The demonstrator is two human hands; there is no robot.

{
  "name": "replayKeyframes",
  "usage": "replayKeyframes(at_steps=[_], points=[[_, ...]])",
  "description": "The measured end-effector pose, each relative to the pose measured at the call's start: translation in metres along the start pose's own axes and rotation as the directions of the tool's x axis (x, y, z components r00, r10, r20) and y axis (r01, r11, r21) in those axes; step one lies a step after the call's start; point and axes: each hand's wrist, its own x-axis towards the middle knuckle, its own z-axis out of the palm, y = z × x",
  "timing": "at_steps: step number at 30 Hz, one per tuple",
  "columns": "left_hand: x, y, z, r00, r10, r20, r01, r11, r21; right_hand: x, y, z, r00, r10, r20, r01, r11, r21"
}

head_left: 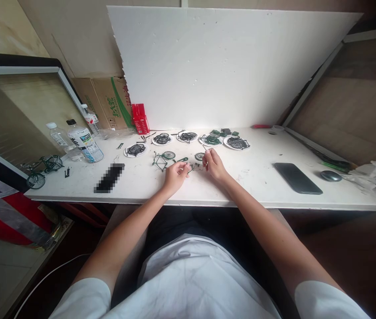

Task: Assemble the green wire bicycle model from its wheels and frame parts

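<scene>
Near the front middle of the white table, my left hand [176, 176] is closed in a pinch. Its fingertips meet a small green part [191, 168], mostly hidden by the fingers. Just to the right, my right hand [215, 165] pinches a thin pale stick [204, 147] that points up and left; its kind is unclear. Left of my hands lies a green model bicycle frame [159, 162] beside a spoked wheel [168, 155]. A dark green piece [183, 159] rests just beyond my left fingers. Another small wheel [199, 156] sits by my right fingertips.
Several white plates of bicycle parts [135, 150] line the back. An assembled green model bicycle [45, 169] stands at left near plastic bottles [86, 141]. A red box [140, 118] is behind. At right lie a black phone [297, 178] and a computer mouse [331, 176].
</scene>
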Motion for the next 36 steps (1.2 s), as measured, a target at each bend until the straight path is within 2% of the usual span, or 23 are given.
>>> replayKeyframes(at_steps=[5,10,14,17,23,26,32,36], points=[[0.001,-0.003,0.000,1.000,0.000,-0.010,0.000,1.000,-0.022,0.001,0.006,-0.003,0.994,-0.086,-0.064,0.067,0.964,-0.256],[0.001,-0.003,0.000,0.999,-0.040,0.013,0.040,0.998,-0.043,0.003,0.014,-0.007,0.993,-0.114,0.039,0.120,0.908,-0.402],[0.000,0.002,0.000,0.999,-0.044,0.010,0.045,0.998,-0.045,0.004,0.019,-0.007,0.989,-0.127,0.081,0.149,0.896,-0.418],[0.000,0.005,0.001,0.999,-0.043,0.002,0.043,0.998,-0.054,0.004,0.019,-0.005,0.971,-0.165,0.171,0.222,0.886,-0.407],[0.001,0.002,0.003,0.998,-0.063,0.007,0.064,0.994,-0.091,0.000,0.022,0.006,0.910,-0.244,0.336,0.394,0.763,-0.512],[0.001,0.001,0.003,0.998,-0.068,0.007,0.068,0.993,-0.095,0.001,0.026,0.008,0.887,-0.240,0.394,0.436,0.715,-0.546],[0.002,0.001,0.003,0.998,-0.069,0.001,0.069,0.993,-0.093,0.003,0.031,0.006,0.897,-0.241,0.370,0.424,0.707,-0.567],[0.001,0.001,0.004,0.998,-0.065,0.003,0.065,0.994,-0.093,0.003,0.031,0.006,0.887,-0.277,0.370,0.447,0.718,-0.534]])
